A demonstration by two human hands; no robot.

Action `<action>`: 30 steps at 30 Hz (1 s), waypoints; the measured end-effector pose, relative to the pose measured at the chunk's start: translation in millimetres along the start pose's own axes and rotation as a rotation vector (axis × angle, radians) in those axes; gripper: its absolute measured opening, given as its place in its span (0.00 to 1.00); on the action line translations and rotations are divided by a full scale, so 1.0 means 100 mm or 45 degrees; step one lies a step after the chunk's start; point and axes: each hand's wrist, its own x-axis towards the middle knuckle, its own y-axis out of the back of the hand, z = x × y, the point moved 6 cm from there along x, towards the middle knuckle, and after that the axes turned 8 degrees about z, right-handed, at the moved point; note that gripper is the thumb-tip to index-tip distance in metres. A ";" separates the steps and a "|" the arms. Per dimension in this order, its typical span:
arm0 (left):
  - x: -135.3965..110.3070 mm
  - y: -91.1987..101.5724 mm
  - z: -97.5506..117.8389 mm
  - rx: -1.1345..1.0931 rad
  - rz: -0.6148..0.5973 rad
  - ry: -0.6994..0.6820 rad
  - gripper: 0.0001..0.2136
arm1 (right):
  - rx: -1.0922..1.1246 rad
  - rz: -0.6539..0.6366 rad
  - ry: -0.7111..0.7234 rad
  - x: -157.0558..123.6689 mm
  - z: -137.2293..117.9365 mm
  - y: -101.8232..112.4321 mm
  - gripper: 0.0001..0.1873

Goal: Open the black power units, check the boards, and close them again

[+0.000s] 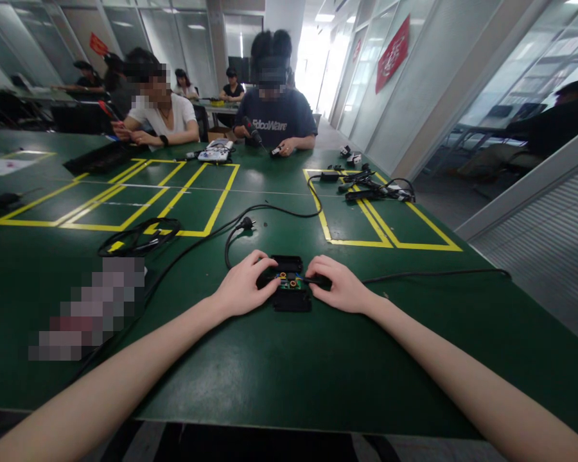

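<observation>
Between my hands lies a small green circuit board (289, 282) with two copper-coloured rings on it. A black plastic case half (288, 263) is just beyond the board, and another case half (293, 301) lies on the near side. My left hand (243, 287) is closed around the black end of a power cord at the board's left side; its plug (246, 223) rests farther up the table. On the board's right, my right hand (341, 287) pinches the end of a black cable (433, 275) that runs to the table's right edge. Fingers partly hide both cable ends.
Coiled black cable (139, 236) lies at the left, near a long cord crossing the green table (231, 378). More cables and adapters (366, 186) sit inside yellow tape outlines at the far right. Across the table, one person (275, 109) holds a power drill (252, 131); another sits alongside.
</observation>
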 end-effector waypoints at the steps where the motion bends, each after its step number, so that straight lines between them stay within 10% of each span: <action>1: 0.00 0.00 0.00 0.002 -0.009 -0.007 0.14 | -0.008 0.008 -0.001 0.00 0.00 0.00 0.06; 30: 0.05 0.16 -0.05 -0.167 -0.019 -0.193 0.07 | 0.050 0.201 0.083 -0.06 -0.15 0.12 0.07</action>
